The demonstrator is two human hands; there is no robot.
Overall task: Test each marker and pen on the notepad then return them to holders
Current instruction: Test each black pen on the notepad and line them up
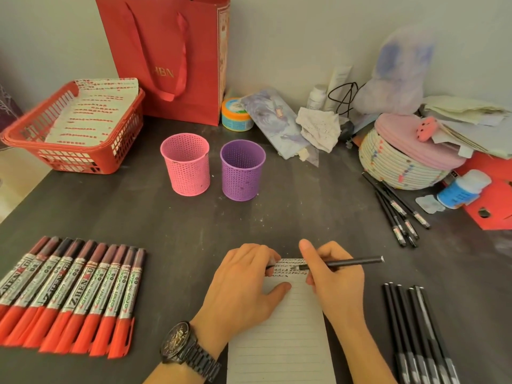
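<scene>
A lined notepad lies at the front middle of the dark table, with rows of small scribbles along its top. My right hand grips a black pen whose tip is on the top lines of the pad. My left hand rests on the pad's upper left; its fingers curl round a small dark piece that looks like the pen cap. A pink holder and a purple holder stand behind, both empty. Several red-capped markers lie in a row at the left.
Several black pens lie at the front right, and more black pens at the right by a woven basket. A red basket with papers and a red bag stand at the back left. Clutter fills the back right.
</scene>
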